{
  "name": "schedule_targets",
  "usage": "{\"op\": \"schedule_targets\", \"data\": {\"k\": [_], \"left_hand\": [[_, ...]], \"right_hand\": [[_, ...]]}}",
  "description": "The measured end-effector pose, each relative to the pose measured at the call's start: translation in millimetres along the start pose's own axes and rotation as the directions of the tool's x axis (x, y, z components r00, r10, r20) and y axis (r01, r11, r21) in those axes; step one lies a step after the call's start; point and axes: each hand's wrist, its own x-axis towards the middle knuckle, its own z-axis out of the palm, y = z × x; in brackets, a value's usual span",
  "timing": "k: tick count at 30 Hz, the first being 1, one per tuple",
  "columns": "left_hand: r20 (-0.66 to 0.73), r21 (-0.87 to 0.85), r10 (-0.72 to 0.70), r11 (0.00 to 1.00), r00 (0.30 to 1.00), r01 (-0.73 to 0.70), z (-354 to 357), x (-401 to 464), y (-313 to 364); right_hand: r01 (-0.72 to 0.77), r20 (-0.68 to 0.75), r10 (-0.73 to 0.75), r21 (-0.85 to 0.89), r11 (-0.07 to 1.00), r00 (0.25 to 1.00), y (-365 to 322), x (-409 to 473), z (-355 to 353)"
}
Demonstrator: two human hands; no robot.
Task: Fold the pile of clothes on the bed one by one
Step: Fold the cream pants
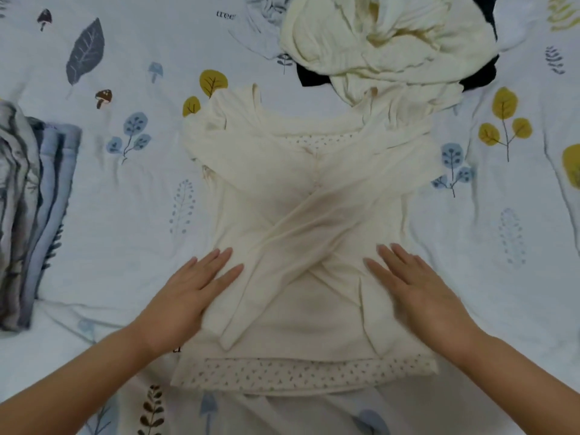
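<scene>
A cream long-sleeved top is laid flat at the middle of the bed sheet, neckline away from the viewer, hem nearest. Both sleeves are folded inward and crossed over the chest in an X. A dotted lining is seen at the neckline and as a band along the hem.

The left hand is pressed flat on the lower left part of the top, fingers straight and slightly spread — nothing is gripped. The right hand is laid flat on the lower right part in the same way, fingers extended, nothing held (its outline is a little blurred).

Beyond the top, touching its right shoulder, an unfolded pile of clothes is seen — mostly cream fabric, with a black garment showing beneath. At the left edge, well apart, a stack of folded clothes in grey and blue is noted. The sheet is printed with leaves, mushrooms and small trees.
</scene>
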Motion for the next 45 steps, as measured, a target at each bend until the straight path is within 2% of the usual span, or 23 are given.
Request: {"op": "schedule_targets", "data": {"k": [5,9,11,13,15,16,17,18,19,20,21,23,24,25,27,29,30,32,35,38,41,43,45], "left_hand": [[0.114,0.202,0.187,0.957,0.976,-0.207,-14.9,-10.9,-1.4],[0.199,0.203,0.272,0.928,0.942,-0.311,-18.9,-7.4,7.8],[0.202,0.093,0.298,0.942,0.933,-0.321,-17.2,-4.3,14.3],[0.123,-0.043,0.297,0.955,0.947,-0.294,-17.6,1.4,19.8],[0.092,-0.251,0.227,0.947,0.969,-0.198,-26.3,10.7,23.2],[0.111,-0.416,0.155,0.904,0.982,-0.095,-36.7,16.8,26.9],[0.164,-0.586,0.073,0.809,0.984,0.038,-48.6,23.6,29.0],[0.218,-0.722,-0.005,0.672,0.976,0.165,-62.1,30.6,29.6],[0.251,-0.831,-0.069,0.496,0.966,0.251,-76.3,37.9,27.7],[0.238,-0.911,-0.116,0.317,0.964,0.263,-89.2,46.6,23.4],[0.226,-0.95,-0.194,0.174,0.955,0.26,-100.6,56.3,18.7],[0.248,-0.966,-0.402,-0.034,0.881,0.257,-112.3,78.2,6.7],[0.271,-0.961,-0.498,-0.087,0.824,0.263,-111.8,89.6,-1.8],[0.301,-0.95,-0.574,-0.108,0.762,0.294,-110.7,100.3,-7.1],[0.357,-0.922,-0.648,-0.129,0.673,0.365,-101.6,116.8,-14.7],[0.39,-0.908,-0.637,-0.143,0.665,0.395,-92.7,126.6,-14.3],[0.381,-0.909,-0.629,-0.12,0.677,0.4,-89.5,129.6,-12.9],[0.331,-0.911,-0.639,-0.025,0.694,0.411,-90.1,134.2,-10.6],[0.252,-0.932,-0.658,0.033,0.71,0.362,-104.9,140.6,-12.9],[0.171,-0.976,-0.618,0.0,0.767,0.218,-132.4,154.5,-17.3],[0.086,-0.996,-0.606,-0.047,0.79,0.072,-160.1,175.4,-28.0],[0.084,-0.996,-0.637,-0.049,0.766,0.069,-161.6,189.6,-40.5],[0.081,-0.991,-0.706,0.02,0.703,0.134,-150.6,202.4,-49.1]], "right_hand": [[0.132,0.206,-0.113,-0.081,0.988,0.972,22.8,-41.6,-2.9],[0.191,0.27,-0.192,0.031,0.981,0.943,19.9,-46.0,1.1],[0.193,0.213,-0.214,0.116,0.974,0.953,12.0,-39.8,2.1],[0.174,0.149,-0.21,0.22,0.96,0.966,7.2,-30.6,3.8],[0.149,0.088,-0.178,0.266,0.952,0.98,5.8,-20.6,6.1],[0.132,0.061,-0.157,0.307,0.942,0.986,4.9,-13.8,3.7],[0.093,0.037,-0.116,0.386,0.918,0.993,4.9,-6.4,-1.3],[0.007,0.054,-0.04,0.502,0.865,0.998,4.3,2.8,-12.2],[-0.124,0.121,0.061,0.634,0.763,0.991,2.4,13.3,-28.4],[-0.248,0.212,0.131,0.752,0.611,0.968,0.8,24.3,-44.4],[-0.311,0.252,0.186,0.832,0.46,0.95,1.7,35.8,-57.8],[-0.327,0.203,0.364,0.889,0.321,0.909,8.8,61.2,-73.0],[-0.333,0.194,0.444,0.907,0.259,0.875,13.9,72.0,-74.0],[-0.355,0.22,0.5,0.914,0.194,0.838,17.3,81.9,-73.5],[-0.438,0.334,0.52,0.895,0.087,0.786,22.5,99.9,-65.1],[-0.555,0.471,0.49,0.831,0.032,0.733,23.3,111.2,-51.1],[-0.602,0.517,0.48,0.798,0.03,0.709,21.6,114.6,-46.0],[-0.618,0.512,0.523,0.785,0.038,0.682,19.5,119.4,-44.5],[-0.545,0.468,0.521,0.839,-0.007,0.714,25.5,123.6,-62.2],[-0.346,0.368,0.47,0.928,-0.136,0.803,38.1,128.7,-93.4],[-0.223,0.324,0.466,0.94,-0.259,0.824,56.1,145.7,-111.7],[-0.236,0.338,0.518,0.938,-0.255,0.785,63.2,161.2,-108.2],[-0.363,0.334,0.631,0.928,-0.088,0.7,68.7,175.8,-88.0]]}}
